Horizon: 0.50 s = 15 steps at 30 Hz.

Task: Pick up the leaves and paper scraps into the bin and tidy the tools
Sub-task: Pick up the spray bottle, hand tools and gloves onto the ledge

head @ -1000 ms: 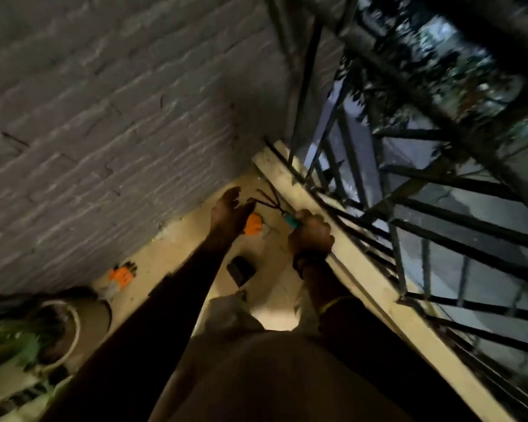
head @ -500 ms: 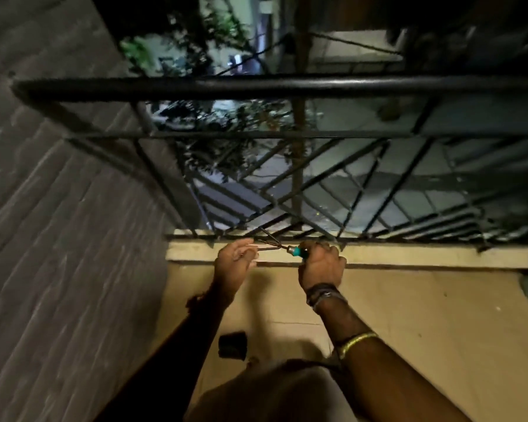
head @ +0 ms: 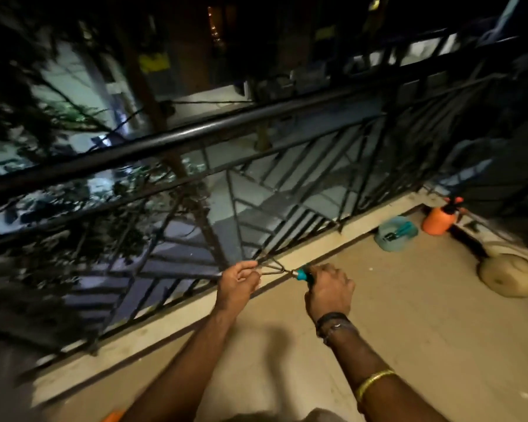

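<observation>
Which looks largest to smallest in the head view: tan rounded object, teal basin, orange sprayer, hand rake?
1. tan rounded object, though the frame edge cuts it.
2. teal basin and orange sprayer: about alike.
Unranked: hand rake, nearer the camera and partly hidden.

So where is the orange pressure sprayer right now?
Head view, far right: the orange pressure sprayer stands on the balcony floor by the foot of the railing, just right of the teal basin.
</observation>
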{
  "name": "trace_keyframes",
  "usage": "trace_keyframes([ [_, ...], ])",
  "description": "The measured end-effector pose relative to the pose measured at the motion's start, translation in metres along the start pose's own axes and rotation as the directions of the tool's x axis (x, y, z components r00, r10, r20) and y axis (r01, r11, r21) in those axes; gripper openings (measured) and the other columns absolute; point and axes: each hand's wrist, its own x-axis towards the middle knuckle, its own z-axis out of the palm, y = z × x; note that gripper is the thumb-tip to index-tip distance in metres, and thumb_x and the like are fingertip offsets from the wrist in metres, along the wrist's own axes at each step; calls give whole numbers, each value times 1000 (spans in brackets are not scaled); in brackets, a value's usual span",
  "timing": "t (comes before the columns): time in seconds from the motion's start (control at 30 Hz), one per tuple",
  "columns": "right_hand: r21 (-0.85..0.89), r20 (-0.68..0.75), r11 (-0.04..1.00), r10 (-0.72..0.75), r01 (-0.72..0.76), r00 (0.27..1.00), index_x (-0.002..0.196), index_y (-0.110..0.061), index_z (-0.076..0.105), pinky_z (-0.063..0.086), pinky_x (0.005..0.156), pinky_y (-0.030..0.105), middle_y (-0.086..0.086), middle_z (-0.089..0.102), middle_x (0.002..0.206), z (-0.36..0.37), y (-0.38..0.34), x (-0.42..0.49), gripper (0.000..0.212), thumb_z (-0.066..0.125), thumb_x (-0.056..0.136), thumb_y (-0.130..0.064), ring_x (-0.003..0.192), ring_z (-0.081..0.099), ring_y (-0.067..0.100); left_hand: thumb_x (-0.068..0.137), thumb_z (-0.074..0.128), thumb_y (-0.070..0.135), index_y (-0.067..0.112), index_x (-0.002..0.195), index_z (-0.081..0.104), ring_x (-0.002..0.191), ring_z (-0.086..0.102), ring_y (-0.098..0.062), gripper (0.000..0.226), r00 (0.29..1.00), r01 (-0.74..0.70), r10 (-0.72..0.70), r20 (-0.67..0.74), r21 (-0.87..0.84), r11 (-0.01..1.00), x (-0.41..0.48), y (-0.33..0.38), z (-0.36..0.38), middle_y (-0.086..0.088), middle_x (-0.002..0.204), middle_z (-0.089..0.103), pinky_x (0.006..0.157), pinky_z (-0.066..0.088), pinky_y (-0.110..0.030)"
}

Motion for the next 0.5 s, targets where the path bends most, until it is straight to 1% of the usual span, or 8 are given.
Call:
trace_keyframes([
  [0.07, 12, -49, 999, 40, -39, 998, 118, -35, 66, 35, 89, 40, -1, 63, 116, -17, 39, 21, 45, 60, 82, -10, 108, 53, 26, 92, 64, -3, 5, 108, 67, 64, 60, -16, 18, 998, -15, 14, 54, 14, 1000, 17, 5, 51, -11, 79, 69, 66, 53, -29],
  [0.13, 5, -64, 996, 87, -87, 994, 118, -35, 66, 34, 88, 39, -1, 63, 116, -33, 75, 41, 44, 60, 82, -10, 108, 52, 26, 92, 63, -2, 6, 108, 68, 65, 59, -17, 18, 996, -27, 25, 90, 31, 999, 34, 8, 100, -10, 79, 69, 67, 52, -31],
  [0.23, 0, -77, 986, 163, -164, 984, 120, -36, 64, 33, 88, 39, -2, 61, 116, -51, 121, 74, 46, 57, 83, -10, 108, 50, 25, 93, 63, 1, 10, 105, 69, 65, 61, -16, 17, 988, -40, 32, 153, 54, 998, 63, 17, 167, -9, 82, 68, 63, 56, -29],
  [0.33, -20, -85, 974, 223, -226, 971, 120, -36, 63, 34, 89, 39, -3, 60, 116, -65, 164, 112, 45, 55, 83, -11, 108, 50, 24, 94, 62, 1, 15, 99, 69, 60, 62, -12, 16, 970, -47, 27, 241, 77, 996, 95, 27, 228, -8, 84, 66, 58, 56, -25],
  [0.43, -28, -95, 957, 284, -287, 954, 120, -36, 63, 36, 89, 39, -4, 60, 116, -75, 205, 154, 43, 56, 86, -11, 107, 49, 23, 95, 62, 4, 8, 103, 68, 62, 62, -15, 11, 950, -23, -4, 312, 84, 996, 131, 34, 285, -9, 86, 65, 59, 56, -27],
  [0.5, -40, -99, 945, 319, -325, 942, 122, -38, 62, 36, 90, 38, -5, 60, 117, -84, 230, 185, 43, 56, 88, -13, 108, 49, 22, 94, 63, 6, 4, 105, 66, 66, 64, -18, 11, 931, 1, -30, 365, 79, 997, 156, 41, 324, -10, 87, 66, 60, 56, -28],
])
